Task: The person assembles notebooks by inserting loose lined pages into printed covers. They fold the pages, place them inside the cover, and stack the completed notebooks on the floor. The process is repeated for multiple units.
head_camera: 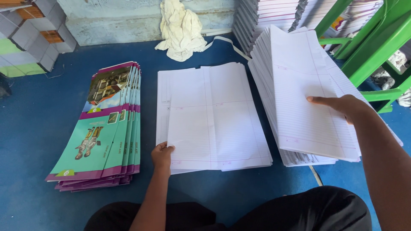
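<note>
A small pile of white ruled sheets [218, 115] lies on the blue floor in front of me. My left hand [162, 155] pinches its near left corner. To the right a tall fanned stack of ruled sheets [295, 85] rests on the floor. My right hand [344, 106] lies on that stack's upper sheets with its thumb over the top sheet, gripping several at their right edge. On the left sits a fanned pile of printed covers [107, 128] in teal and purple.
A crumpled white cloth [180, 28] lies at the back by the wall. More paper stacks [265, 13] stand behind the right stack. A green plastic chair frame [372, 38] is at far right. My dark-clothed legs [299, 214] are at the bottom.
</note>
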